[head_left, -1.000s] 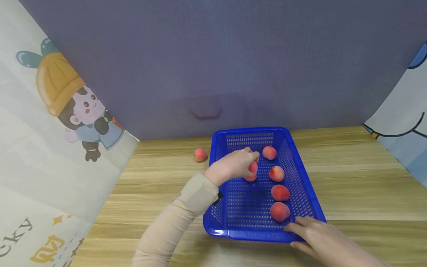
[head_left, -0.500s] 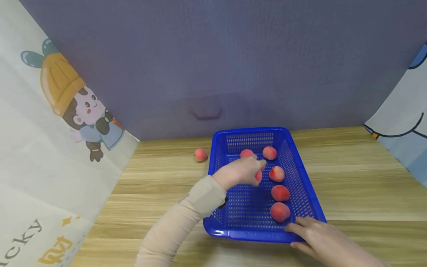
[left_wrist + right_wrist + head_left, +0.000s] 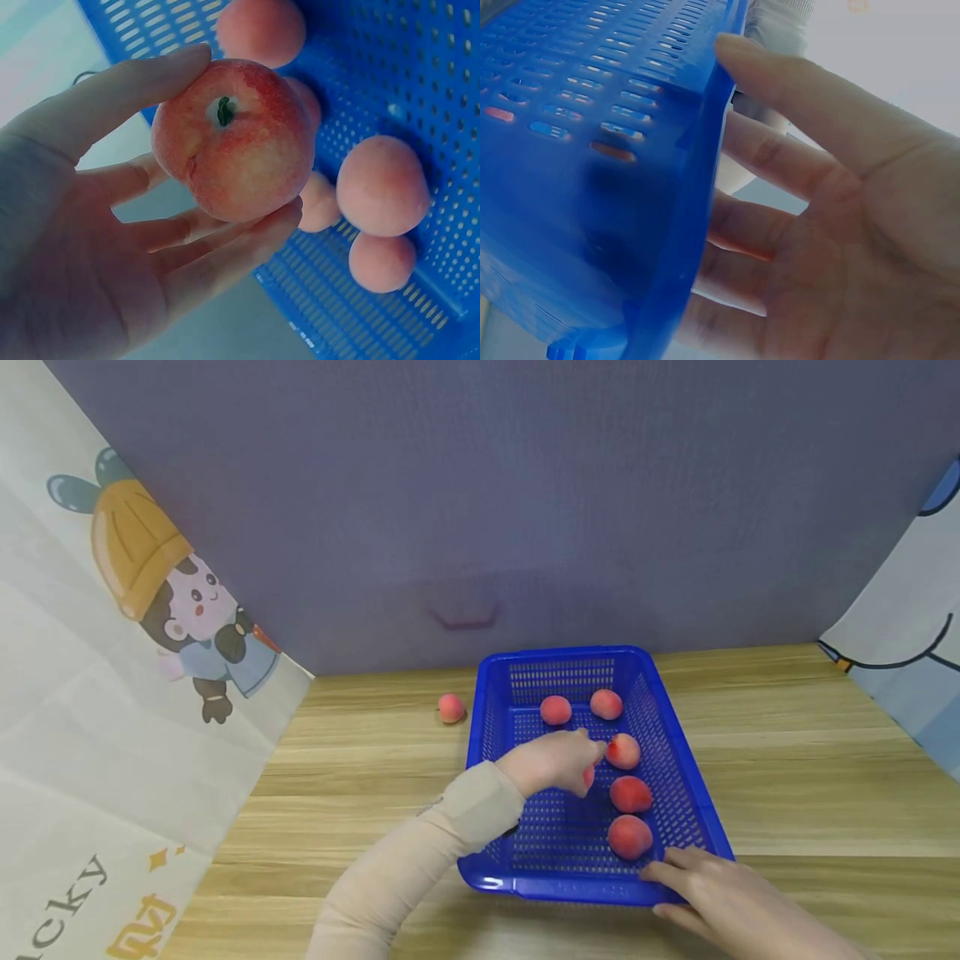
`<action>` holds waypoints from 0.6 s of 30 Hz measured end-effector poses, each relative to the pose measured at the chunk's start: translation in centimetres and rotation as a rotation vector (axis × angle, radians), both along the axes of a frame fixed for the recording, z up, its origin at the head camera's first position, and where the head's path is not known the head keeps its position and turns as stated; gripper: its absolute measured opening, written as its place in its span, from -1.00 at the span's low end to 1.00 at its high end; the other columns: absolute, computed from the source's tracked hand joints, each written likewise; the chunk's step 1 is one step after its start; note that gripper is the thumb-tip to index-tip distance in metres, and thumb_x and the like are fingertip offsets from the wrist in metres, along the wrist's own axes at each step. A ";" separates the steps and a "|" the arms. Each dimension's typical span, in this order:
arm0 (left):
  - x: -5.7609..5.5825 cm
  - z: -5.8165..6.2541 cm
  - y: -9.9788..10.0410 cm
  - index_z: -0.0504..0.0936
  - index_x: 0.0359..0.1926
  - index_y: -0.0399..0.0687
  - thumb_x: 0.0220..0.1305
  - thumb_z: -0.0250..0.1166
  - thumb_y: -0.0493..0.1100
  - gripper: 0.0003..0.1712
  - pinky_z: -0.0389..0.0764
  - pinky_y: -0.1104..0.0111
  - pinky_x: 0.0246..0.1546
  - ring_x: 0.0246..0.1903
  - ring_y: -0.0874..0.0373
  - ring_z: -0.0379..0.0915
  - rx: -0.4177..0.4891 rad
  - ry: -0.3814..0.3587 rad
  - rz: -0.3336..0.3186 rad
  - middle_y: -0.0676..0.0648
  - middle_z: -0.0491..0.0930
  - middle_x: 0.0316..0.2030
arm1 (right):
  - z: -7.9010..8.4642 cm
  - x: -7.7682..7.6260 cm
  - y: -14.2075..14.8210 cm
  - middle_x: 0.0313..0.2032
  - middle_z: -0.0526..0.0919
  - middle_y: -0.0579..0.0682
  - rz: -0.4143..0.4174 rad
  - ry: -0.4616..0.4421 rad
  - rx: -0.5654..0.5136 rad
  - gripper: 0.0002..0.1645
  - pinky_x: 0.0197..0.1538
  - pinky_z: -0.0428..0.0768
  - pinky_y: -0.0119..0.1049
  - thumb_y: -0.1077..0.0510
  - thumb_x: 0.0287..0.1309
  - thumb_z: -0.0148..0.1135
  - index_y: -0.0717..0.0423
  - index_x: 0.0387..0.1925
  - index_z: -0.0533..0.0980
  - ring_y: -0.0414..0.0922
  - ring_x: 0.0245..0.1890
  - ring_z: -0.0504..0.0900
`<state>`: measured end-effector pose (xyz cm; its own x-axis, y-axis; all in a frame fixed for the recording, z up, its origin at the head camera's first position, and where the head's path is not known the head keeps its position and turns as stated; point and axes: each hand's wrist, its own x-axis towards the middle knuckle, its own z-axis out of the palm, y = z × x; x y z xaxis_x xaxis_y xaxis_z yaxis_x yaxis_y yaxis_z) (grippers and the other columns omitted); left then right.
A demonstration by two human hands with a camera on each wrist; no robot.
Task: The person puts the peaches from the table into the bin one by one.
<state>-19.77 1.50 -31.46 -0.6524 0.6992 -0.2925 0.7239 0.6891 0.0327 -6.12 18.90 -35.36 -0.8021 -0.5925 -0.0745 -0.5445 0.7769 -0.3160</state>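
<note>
My left hand (image 3: 553,762) is over the middle of the blue plastic basket (image 3: 498,887), holding a red-and-yellow peach (image 3: 251,161) between thumb and fingers. A green stem spot shows on that peach in the left wrist view; in the head view the hand hides most of it. Several peaches lie in the basket: a column along its right side, including one peach (image 3: 630,837) near the front, and another peach (image 3: 556,710) at the back left. At the front right corner my right hand (image 3: 701,887) holds the basket's rim (image 3: 705,150), thumb on one side and fingers on the other.
A single small peach (image 3: 451,708) lies on the wooden table (image 3: 360,760) just left of the basket. Behind the table stands a grey-blue panel (image 3: 465,510). A cloth with cartoon prints (image 3: 67,710) hangs at the left, with another printed surface (image 3: 907,635) at the right.
My left hand has moved towards the front and slightly right with the peach, uncovering the peach at the back left. The right hand and the basket have stayed in place.
</note>
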 end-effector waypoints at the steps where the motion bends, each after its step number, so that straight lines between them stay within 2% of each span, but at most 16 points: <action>1: 0.0 -0.1 0.1 0.48 -0.11 0.03 -0.11 0.31 -0.21 -0.57 0.39 0.47 -0.34 -0.33 0.24 0.39 -0.006 -0.011 0.005 0.17 0.43 -0.53 | 0.0 0.0 0.0 -0.21 0.57 0.20 -0.002 -0.004 0.002 -0.60 -0.28 0.48 0.11 -0.06 -0.01 0.19 0.12 -0.19 0.52 0.20 -0.22 0.53; 5: 0.1 -0.6 0.5 0.48 -0.08 0.07 -0.11 0.32 -0.20 -0.54 0.40 0.47 -0.38 -0.40 0.25 0.36 -0.052 -0.024 0.011 0.14 0.43 -0.46 | 0.0 0.0 0.0 -0.20 0.57 0.21 -0.003 0.005 0.001 -0.60 -0.27 0.48 0.11 -0.06 -0.01 0.18 0.11 -0.18 0.53 0.20 -0.22 0.53; 12: 0.2 -1.6 1.1 0.37 0.13 0.13 -0.10 0.32 -0.17 -0.33 0.43 0.46 -0.43 -0.31 0.23 0.35 -0.153 -0.031 0.027 -0.02 0.44 -0.06 | -0.4 0.0 0.1 -0.17 0.56 0.22 -0.027 -0.049 -0.003 -0.57 -0.25 0.46 0.15 -0.09 0.00 0.17 0.11 -0.16 0.52 0.22 -0.19 0.52; 15: 0.2 -1.9 1.2 0.39 0.12 0.14 -0.11 0.33 -0.17 -0.34 0.42 0.46 -0.45 -0.31 0.23 0.35 -0.168 -0.036 0.028 -0.02 0.45 -0.07 | -0.3 0.0 0.1 -0.19 0.57 0.21 -0.008 -0.019 -0.006 -0.58 -0.26 0.48 0.13 -0.08 0.00 0.18 0.12 -0.17 0.52 0.22 -0.21 0.53; 18: 0.3 -2.2 1.4 0.47 -0.04 0.12 -0.12 0.33 -0.19 -0.49 0.41 0.47 -0.48 -0.35 0.24 0.34 -0.176 -0.028 0.016 0.02 0.47 -0.26 | -0.2 0.0 0.1 -0.20 0.57 0.21 -0.001 0.001 -0.006 -0.59 -0.28 0.49 0.11 -0.07 0.00 0.18 0.11 -0.18 0.52 0.21 -0.23 0.53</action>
